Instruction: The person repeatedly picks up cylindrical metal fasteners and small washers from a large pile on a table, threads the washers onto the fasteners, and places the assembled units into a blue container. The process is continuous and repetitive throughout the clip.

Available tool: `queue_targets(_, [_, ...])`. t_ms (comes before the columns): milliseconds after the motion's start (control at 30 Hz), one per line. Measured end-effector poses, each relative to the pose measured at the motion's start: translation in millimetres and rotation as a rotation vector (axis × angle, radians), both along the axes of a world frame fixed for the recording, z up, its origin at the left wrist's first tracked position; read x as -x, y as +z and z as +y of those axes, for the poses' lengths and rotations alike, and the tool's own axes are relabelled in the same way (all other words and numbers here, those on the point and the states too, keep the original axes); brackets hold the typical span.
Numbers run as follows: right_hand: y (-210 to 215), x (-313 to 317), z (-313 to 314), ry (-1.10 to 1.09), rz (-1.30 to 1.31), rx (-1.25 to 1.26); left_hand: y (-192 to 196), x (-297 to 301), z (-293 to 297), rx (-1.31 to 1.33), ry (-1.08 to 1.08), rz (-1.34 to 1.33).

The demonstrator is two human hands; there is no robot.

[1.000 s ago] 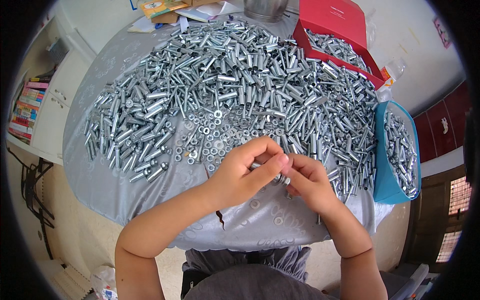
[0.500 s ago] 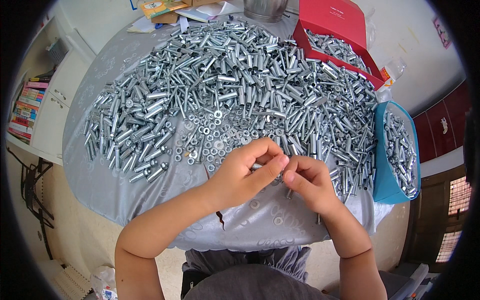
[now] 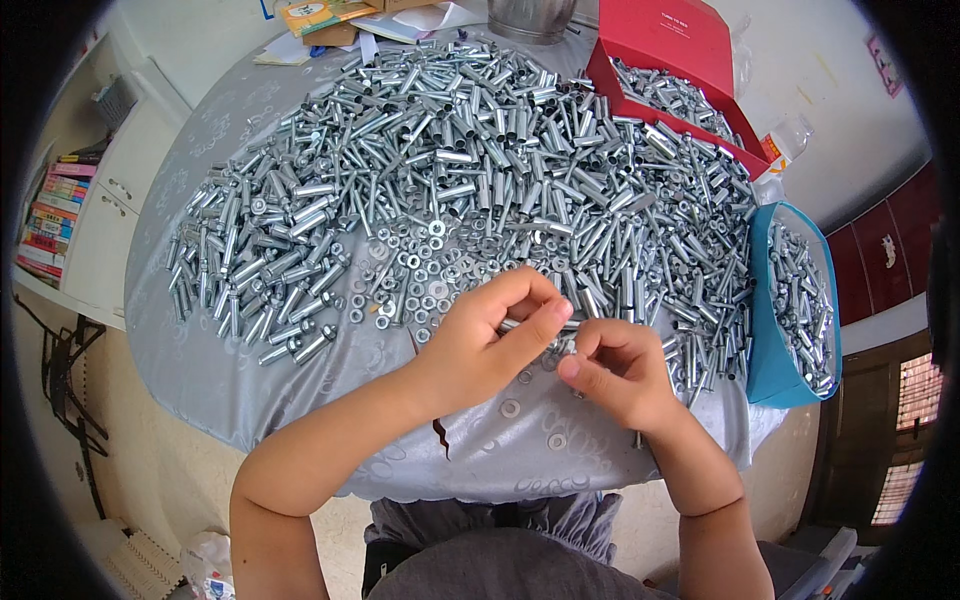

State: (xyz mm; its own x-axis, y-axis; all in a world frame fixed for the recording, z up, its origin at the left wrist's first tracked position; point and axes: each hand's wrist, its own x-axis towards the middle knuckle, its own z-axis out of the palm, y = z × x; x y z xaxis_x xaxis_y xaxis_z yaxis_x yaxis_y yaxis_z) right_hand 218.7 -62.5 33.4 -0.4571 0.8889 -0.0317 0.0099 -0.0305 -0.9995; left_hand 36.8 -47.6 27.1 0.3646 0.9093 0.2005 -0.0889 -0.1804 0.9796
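My left hand (image 3: 495, 335) is closed, thumb and fingers pinching a silvery metal bolt (image 3: 510, 324) that is mostly hidden by them. Just to its right, my right hand (image 3: 622, 375) is closed too, its thumb and forefinger tips together near small metal parts; whatever it grips is too small to make out. Nuts and washers (image 3: 437, 289) lie in a loose patch beyond my left hand. Two flat washers, one a single washer (image 3: 510, 408) and another washer (image 3: 557, 441), rest on the cloth below my hands.
A big heap of metal sleeves and bolts (image 3: 480, 130) covers much of the grey tablecloth (image 3: 200, 370). Assembled sleeve bolts (image 3: 300, 330) lie at its left. A red box (image 3: 690, 135) and a blue bin (image 3: 768, 330), both holding metal parts, stand at the right. A metal pot (image 3: 530, 18) stands behind.
My hands have drawn slightly apart, and a gap now shows between their fingertips. The right hand has shifted a little downward; the heap looks the same.
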Motion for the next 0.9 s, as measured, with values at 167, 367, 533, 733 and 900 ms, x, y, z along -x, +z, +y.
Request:
queue_targets(167, [2.8,0.3,3.5,-0.128,0.029,0.084,1.7,-0.5,-1.9,0.036,-0.046,-0.015])
queue_targets(367, [-2.0,0.3,4.1,-0.082,-0.004,0.032,-1.1,0.9,0.1,0.003,0.013,0.003])
queue_targets(533, [-1.0,-0.8,2.4,-0.005,-0.005,-0.024,-2.2,1.7,2.9,0.012,0.015,-0.003])
queue_targets(733, [0.7,0.3,2.4,-0.083,0.014,0.013,-0.9,-0.1,0.2,0.023,-0.039,0.020])
queue_targets(900, [1.8,0.3,4.7,-0.097,-0.016,0.065,-1.6,-0.5,0.2,0.030,-0.042,0.020])
